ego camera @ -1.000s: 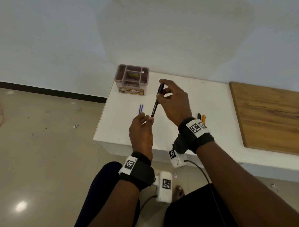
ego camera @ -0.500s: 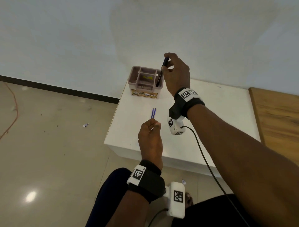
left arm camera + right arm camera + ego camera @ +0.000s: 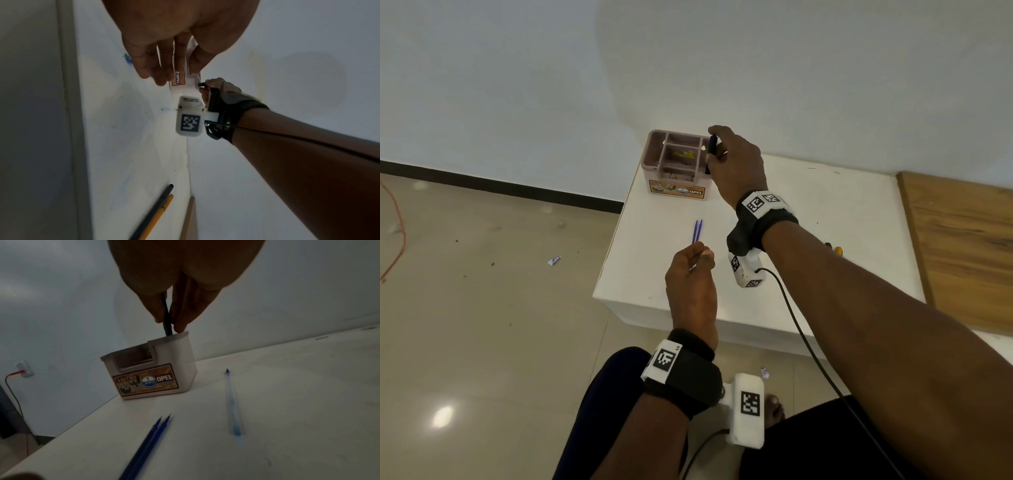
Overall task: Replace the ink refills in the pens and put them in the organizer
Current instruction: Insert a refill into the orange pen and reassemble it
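The right hand point(image 3: 736, 164) pinches the dark pen point(image 3: 711, 147) near its top over the organizer point(image 3: 654, 161) — the pen looks light, stiff and a bit slippery. The left hand point(image 3: 690, 274) has loose fingers.

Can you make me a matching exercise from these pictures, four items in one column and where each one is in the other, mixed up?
Items
1. dark pen
2. two blue refills
3. yellow pen
4. organizer

Places
A. lying side by side on the table, ahead of the left hand
B. standing at the table's far left corner
C. pinched by the right hand at the organizer's right edge
D. lying beside a black pen, to the right arm's right

Pairs: 1-C, 2-A, 3-D, 4-B
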The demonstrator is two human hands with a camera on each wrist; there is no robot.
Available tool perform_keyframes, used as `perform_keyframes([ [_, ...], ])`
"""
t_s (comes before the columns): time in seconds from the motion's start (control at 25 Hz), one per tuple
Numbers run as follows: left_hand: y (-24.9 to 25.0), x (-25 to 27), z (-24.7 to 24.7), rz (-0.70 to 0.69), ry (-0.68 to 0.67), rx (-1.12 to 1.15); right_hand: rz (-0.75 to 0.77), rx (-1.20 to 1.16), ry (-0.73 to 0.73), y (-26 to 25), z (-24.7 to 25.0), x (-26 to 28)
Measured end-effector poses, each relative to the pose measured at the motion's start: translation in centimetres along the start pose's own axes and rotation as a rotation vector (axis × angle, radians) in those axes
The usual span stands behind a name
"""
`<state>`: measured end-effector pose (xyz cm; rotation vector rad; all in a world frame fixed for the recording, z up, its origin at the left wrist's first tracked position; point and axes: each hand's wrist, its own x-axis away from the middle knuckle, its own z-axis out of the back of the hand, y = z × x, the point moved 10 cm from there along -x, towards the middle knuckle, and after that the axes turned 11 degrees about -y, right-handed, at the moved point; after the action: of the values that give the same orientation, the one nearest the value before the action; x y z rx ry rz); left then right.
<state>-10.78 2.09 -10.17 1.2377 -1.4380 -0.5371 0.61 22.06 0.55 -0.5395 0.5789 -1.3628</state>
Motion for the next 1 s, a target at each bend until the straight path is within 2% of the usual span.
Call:
perform_keyframes([
  [0.16, 0.0, 0.4, -0.5, 0.002, -0.014, -0.018, -0.035, -0.023, -0.036, 0.2, 0.9, 0.8],
  [0.28, 0.1, 0.7, -1.0, -0.007, -0.030, -0.033, -0.095, -0.085, 0.005, 1.5, 2.3, 2.7],
  [0.44, -0.1, 1.1, -2.3, -0.002, -0.081, -0.071, -0.217, -0.201, 0.080, 5.5, 3.9, 9.0],
  [0.72, -1.2, 3.1, -5.4, -0.018, -0.213, -0.173, -0.531, -0.201, 0.165, 15.9, 7.9, 21.2],
  [0.88, -2.1, 3.7, -6.8, -0.004, -0.252, -0.216, -0.699, -0.134, 0.151, 20.5, 9.1, 24.5],
  [1.0, -2.6, 3.9, -7.5, -0.001, -0.270, -0.240, -0.757, -0.114, 0.103, 22.3, 8.4, 25.1],
])
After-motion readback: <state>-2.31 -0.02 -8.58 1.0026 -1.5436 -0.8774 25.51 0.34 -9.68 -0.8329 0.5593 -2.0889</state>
